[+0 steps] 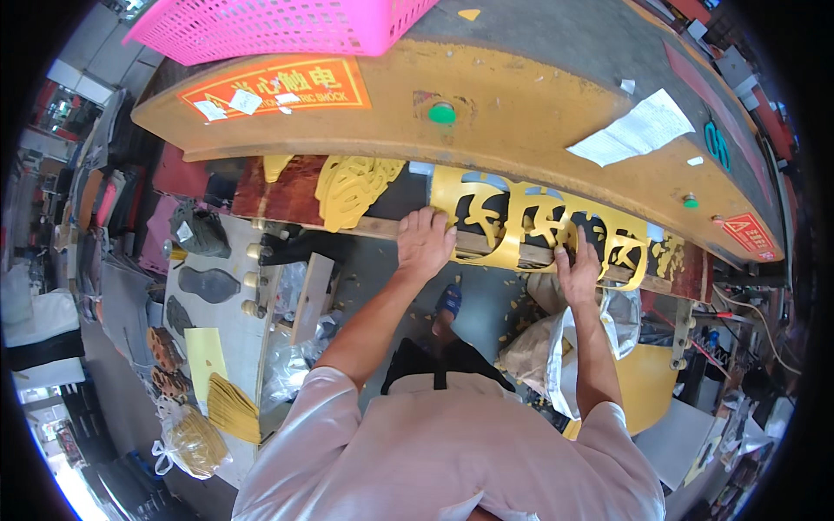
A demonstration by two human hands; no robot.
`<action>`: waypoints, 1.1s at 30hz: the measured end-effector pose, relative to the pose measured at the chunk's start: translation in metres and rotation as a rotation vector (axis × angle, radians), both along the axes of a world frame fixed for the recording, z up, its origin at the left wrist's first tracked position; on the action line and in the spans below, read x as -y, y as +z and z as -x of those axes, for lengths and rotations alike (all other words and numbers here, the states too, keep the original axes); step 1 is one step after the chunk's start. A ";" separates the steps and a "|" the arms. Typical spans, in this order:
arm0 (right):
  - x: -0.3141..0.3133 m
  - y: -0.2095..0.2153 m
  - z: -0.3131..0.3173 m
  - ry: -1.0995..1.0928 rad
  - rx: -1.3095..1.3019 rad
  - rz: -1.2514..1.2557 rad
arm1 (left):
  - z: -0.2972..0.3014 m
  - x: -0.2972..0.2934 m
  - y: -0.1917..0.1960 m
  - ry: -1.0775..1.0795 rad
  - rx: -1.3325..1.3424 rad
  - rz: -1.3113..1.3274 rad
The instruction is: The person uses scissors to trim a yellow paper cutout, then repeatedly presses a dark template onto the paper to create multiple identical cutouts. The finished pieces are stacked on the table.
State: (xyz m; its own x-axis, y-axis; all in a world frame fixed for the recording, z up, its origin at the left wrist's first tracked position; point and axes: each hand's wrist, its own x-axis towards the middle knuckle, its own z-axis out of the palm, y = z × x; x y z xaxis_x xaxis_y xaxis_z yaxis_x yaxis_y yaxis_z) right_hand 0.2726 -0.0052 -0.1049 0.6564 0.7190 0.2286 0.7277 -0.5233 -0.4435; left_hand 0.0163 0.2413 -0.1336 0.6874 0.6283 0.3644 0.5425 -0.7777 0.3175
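Note:
A yellow sheet with several shaped cut-outs lies along the machine's bed, its near edge hanging slightly over the front. My left hand rests at the sheet's left end, fingers stretched forward and thumb side against the yellow edge. Farther right, my right hand touches the sheet's near side with its fingers apart, between two cut-outs. Neither hand is closed around anything. Left of my left hand sits a heap of cut yellow pieces on the reddish-brown board. Part of the sheet is hidden under the machine's beam.
An orange-brown machine beam with a green button spans the far side. On top are a pink basket and a paper sheet. White sacks stand below right. A side table holds flat dark pieces at left.

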 end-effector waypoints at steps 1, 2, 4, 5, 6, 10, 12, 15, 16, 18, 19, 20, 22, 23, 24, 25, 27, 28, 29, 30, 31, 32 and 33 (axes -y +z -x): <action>0.011 0.008 0.011 -0.003 -0.051 -0.011 | 0.012 0.012 0.005 -0.003 0.009 0.031; 0.025 0.018 0.022 0.012 -0.165 -0.048 | 0.024 0.024 0.011 -0.015 0.027 0.055; 0.048 0.040 0.047 -0.101 -0.455 -0.140 | 0.052 0.046 0.028 -0.015 0.159 0.170; 0.057 0.053 0.059 -0.152 -0.593 -0.261 | 0.062 0.055 0.036 -0.013 0.235 0.220; 0.060 0.067 0.065 -0.167 -0.361 -0.137 | 0.068 0.063 0.044 -0.007 0.274 0.199; 0.016 0.094 0.091 0.055 -0.201 -0.011 | 0.071 0.084 0.065 -0.110 0.424 0.335; -0.023 0.089 0.111 0.123 -0.175 0.090 | 0.062 0.089 0.063 -0.195 0.542 0.515; -0.065 0.065 0.154 0.268 -0.136 0.220 | 0.061 0.101 0.047 -0.111 0.602 0.824; -0.066 0.056 0.172 0.276 -0.044 0.246 | 0.064 0.105 0.040 -0.083 0.638 0.838; -0.056 0.046 0.195 0.267 0.029 0.311 | 0.079 0.121 0.028 -0.087 0.625 0.748; -0.047 0.043 0.204 0.283 0.012 0.235 | 0.089 0.131 0.023 -0.065 0.601 0.757; -0.038 0.044 0.211 0.287 -0.008 0.218 | 0.097 0.142 0.019 -0.067 0.594 0.664; -0.019 0.052 0.213 0.276 -0.131 0.175 | 0.114 0.162 0.016 -0.045 0.551 0.660; -0.012 0.059 0.210 0.286 -0.228 0.135 | 0.121 0.169 0.016 -0.033 0.541 0.669; -0.003 0.069 0.198 0.284 -0.460 0.046 | 0.126 0.178 0.017 -0.046 0.579 0.663; 0.001 0.077 0.182 0.250 -0.663 -0.017 | 0.131 0.183 0.018 -0.055 0.550 0.643; 0.017 0.098 0.151 0.203 -1.297 -0.089 | 0.139 0.194 0.020 -0.069 0.501 0.636; 0.023 0.102 0.147 0.166 -1.356 -0.084 | 0.143 0.198 0.021 -0.058 0.513 0.628; 0.028 0.108 0.140 0.144 -1.414 -0.107 | 0.146 0.203 0.022 -0.050 0.529 0.615; 0.030 0.110 0.137 0.126 -1.472 -0.125 | 0.149 0.206 0.023 -0.036 0.547 0.603; 0.034 0.113 0.137 0.125 -1.441 -0.204 | 0.153 0.210 0.024 -0.021 0.525 0.645; 0.036 0.116 0.135 0.124 -1.416 -0.279 | 0.154 0.212 0.026 0.000 0.498 0.689; 0.040 0.118 0.140 0.164 -1.401 -0.356 | 0.157 0.212 0.029 0.041 0.457 0.762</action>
